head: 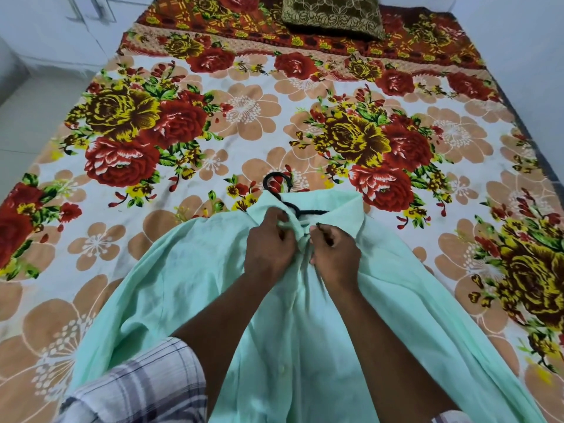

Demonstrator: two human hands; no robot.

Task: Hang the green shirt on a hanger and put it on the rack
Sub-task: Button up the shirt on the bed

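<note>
The pale green shirt (189, 285) lies spread front-up on the flowered bed, collar toward the far side. A black hanger (276, 183) sits inside it; only its hook and a bit of its neck show above the collar. My left hand (268, 242) pinches the left edge of the shirt front just under the collar. My right hand (334, 251) pinches the right edge at the same spot, the two hands almost touching at the top button. The rest of the hanger is hidden under the cloth.
The bed sheet (244, 111) with red and yellow flowers covers the whole bed. A dark green patterned cushion (332, 13) lies at the far end. White cupboard doors (61, 22) stand at the far left. No rack is in view.
</note>
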